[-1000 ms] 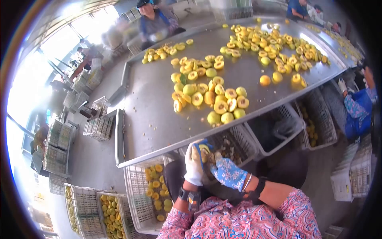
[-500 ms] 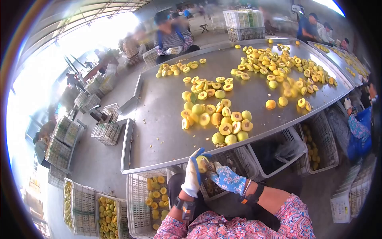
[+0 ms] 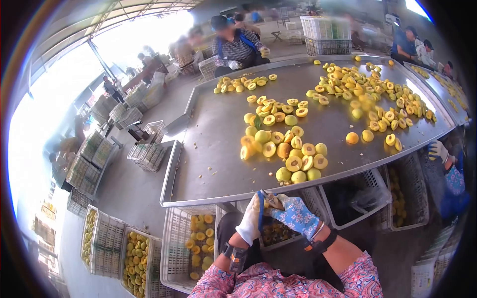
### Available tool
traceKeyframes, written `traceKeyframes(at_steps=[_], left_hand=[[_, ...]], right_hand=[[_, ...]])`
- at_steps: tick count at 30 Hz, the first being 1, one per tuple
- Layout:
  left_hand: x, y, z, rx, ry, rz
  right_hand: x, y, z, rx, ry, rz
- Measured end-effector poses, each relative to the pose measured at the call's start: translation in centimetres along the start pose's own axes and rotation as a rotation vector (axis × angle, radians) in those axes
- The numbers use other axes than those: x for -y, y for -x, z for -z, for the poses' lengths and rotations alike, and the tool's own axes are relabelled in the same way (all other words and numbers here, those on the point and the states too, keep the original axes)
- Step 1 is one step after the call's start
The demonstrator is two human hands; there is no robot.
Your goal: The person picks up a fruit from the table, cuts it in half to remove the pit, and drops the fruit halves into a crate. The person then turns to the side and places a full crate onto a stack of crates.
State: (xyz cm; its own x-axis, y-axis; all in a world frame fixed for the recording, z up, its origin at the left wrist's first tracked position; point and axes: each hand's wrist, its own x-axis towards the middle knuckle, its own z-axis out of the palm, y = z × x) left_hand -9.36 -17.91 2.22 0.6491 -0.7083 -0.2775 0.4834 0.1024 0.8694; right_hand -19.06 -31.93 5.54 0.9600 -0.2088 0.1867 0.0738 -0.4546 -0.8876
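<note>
In front of my lap, close to the table's near edge, my left hand (image 3: pixel 250 218), in a white and blue glove, is closed round a yellow peach, now mostly hidden by the fingers. My right hand (image 3: pixel 294 212), under a blue floral covering, meets it there. It grips a small metal tool (image 3: pixel 269 197), whose exact kind I cannot make out. Just beyond the hands, halved and whole yellow-green peaches (image 3: pixel 294 163) lie on the steel table (image 3: pixel 213 171). Some halves face up with the brown pit or its hollow showing.
A larger pile of peaches (image 3: pixel 367 84) covers the table's far right. White crates hold halves (image 3: pixel 201 238) and fruit (image 3: pixel 135 258) at lower left. Another crate (image 3: pixel 355 198) sits under the near edge. A co-worker (image 3: pixel 238 47) sits across; another's gloved hand (image 3: pixel 438 150) is at right.
My view has swung slightly left. The peach, plainly visible in my left hand before, is now mostly covered. My hands have drawn closer together, and the metal tool's tip points upward between them.
</note>
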Motion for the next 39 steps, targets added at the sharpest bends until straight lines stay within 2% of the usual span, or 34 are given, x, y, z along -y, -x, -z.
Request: traceKeyframes(at_steps=[2, 3, 6, 9, 12, 15, 18, 20, 21, 22, 24, 25, 26, 28, 31, 32, 33, 34, 36, 38, 39], left_hand=[[0.3, 0.3, -0.6, -0.029, -0.028, -0.010], [0.6, 0.2, -0.3, -0.005, 0.007, 0.005], [1.2, 0.0, -0.6, 0.027, -0.024, -0.055], [1.9, -0.5, -0.9, -0.031, 0.014, -0.045], [2.4, -0.6, -1.6, 0.022, 0.019, -0.108], [2.9, -0.7, -1.6, -0.036, -0.056, -0.178], [2.2, -0.8, -1.5, 0.012, -0.107, -0.199], [1.3, -0.4, -1.8, -0.004, -0.156, -0.257], [0.4, 0.0, -2.0, -0.027, -0.169, -0.302], [0.0, -0.1, -1.6, -0.042, -0.143, -0.333], [-0.1, -0.2, -0.9, -0.068, -0.096, -0.390], [0.0, -0.4, -0.6, -0.064, -0.077, -0.422], [0.2, -0.2, -0.7, -0.074, -0.062, -0.407], [0.5, 0.4, -1.4, -0.038, -0.005, -0.293], [1.5, 0.2, -1.4, 0.089, 0.329, -0.254], [0.8, 0.2, -1.2, 0.115, 0.489, -0.221], [0.5, -0.2, -0.8, 0.166, 0.555, -0.132], [0.7, -0.6, -0.3, 0.211, 0.620, -0.042], [1.1, -1.3, 1.2, 0.222, 0.531, -0.008], [0.0, -0.5, 0.2, 0.117, 0.609, 0.004], [-0.2, -0.4, 0.1, 0.091, 0.672, -0.004]], right_hand=[[-0.8, -0.2, -0.1, -0.009, -0.065, 0.015], [-1.2, -0.1, -0.1, 0.016, 0.032, 0.010], [-1.0, 0.1, 0.3, -0.001, -0.013, 0.037], [-0.2, 0.3, 0.4, -0.015, 0.087, 0.029], [-1.3, 0.5, -0.3, -0.065, 0.157, -0.011], [-1.6, 0.4, -0.7, -0.181, 0.164, 0.039], [-1.6, 0.1, -0.3, -0.228, 0.155, -0.030], [-1.0, 0.1, 0.3, -0.256, 0.010, -0.154], [-3.6, 0.1, 0.2, -0.247, 0.036, -0.148], [-2.1, 0.3, 0.7, -0.266, 0.222, -0.039], [-2.8, 0.6, 1.0, -0.188, 0.171, -0.095], [-3.1, 0.6, 0.8, -0.130, -0.157, -0.291], [-3.2, 0.6, 0.5, -0.088, -0.475, -0.404], [-1.7, 0.2, -0.3, -0.048, -0.662, -0.412], [-2.4, 0.1, -1.4, -0.206, -0.529, -0.220], [-3.7, 0.1, -1.4, -0.225, -0.286, -0.167], [-3.2, 0.0, -0.9, -0.230, 0.117, -0.070], [-2.2, 0.0, -0.9, -0.220, 0.093, -0.098], [-3.1, 0.0, -1.4, -0.227, 0.059, -0.006], [-2.1, 0.0, -1.2, -0.215, -0.070, -0.139], [-2.3, 0.2, -1.3, -0.209, -0.076, -0.118]])
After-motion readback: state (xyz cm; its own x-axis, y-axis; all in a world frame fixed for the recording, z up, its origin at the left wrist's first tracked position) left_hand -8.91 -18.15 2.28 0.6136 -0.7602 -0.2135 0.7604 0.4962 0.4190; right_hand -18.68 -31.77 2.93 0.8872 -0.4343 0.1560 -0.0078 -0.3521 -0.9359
